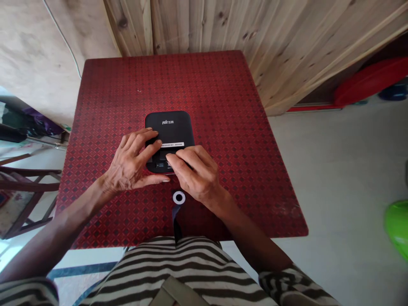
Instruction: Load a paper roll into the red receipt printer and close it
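A flat black device [170, 131] with rounded corners lies on the red patterned table [223, 93]. Its upper face carries white lettering and a white barcode sticker [175, 144]; below that is a darker recessed area. My left hand [130, 159] rests on the device's left side, fingers spread, its thumb stretched out by the near edge. Over the near right part my right hand [196, 170] has thumb and fingers pinched together at the recess; whatever is between them is hidden. A white ring with a dark centre [179, 197] sits just in front of the device, beside a dark strap [176, 216].
A wooden plank wall [197, 25] stands behind the table's far edge. To the left is a dark wooden chair [28, 187]. On the right, a green rounded object [397, 229] and a red round object [372, 83] are near the pale floor [331, 170].
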Demonstrator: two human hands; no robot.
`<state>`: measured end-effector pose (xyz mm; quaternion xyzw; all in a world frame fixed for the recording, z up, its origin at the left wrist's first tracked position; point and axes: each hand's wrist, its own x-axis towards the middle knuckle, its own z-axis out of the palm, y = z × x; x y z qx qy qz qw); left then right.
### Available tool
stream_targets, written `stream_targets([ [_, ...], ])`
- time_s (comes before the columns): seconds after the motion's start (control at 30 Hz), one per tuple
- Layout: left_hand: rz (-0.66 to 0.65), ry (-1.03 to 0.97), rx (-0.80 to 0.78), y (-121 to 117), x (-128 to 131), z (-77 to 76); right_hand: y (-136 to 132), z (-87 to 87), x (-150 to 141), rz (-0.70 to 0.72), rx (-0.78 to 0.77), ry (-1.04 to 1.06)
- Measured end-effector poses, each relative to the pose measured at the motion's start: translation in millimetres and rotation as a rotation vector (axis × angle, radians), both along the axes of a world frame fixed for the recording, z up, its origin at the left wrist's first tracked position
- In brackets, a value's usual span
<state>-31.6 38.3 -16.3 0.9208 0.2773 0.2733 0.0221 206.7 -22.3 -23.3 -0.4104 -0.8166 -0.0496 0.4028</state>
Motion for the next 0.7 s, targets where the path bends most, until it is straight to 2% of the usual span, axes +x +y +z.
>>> stream_targets([
  [0.1, 0.084, -0.124, -0.026, -17, -1, -8.5, -6, 2.5, 11, -0.056, 0.007, 0.140],
  [0.17, 0.171, -0.200, -0.030, -30, -3, -16.4, -8, -3.3, 21, -0.175, -0.091, 0.266],
  [0.27, 0.222, -0.253, -0.002, -44, -5, -29.1, -4, -25.6, 34, -0.310, -0.300, 0.405],
  [0.37, 0.202, -0.248, 0.022, -46, -6, -37.8, 4, -52.6, 37, -0.264, -0.459, 0.427],
  [0.47, 0.207, -0.246, 0.037, -42, -6, -40.7, 10, -67.9, 33, -0.200, -0.505, 0.378],
  [0.7, 0.220, -0.231, 0.022, -41, -8, -40.5, 12, -69.4, 30, -0.204, -0.521, 0.354],
])
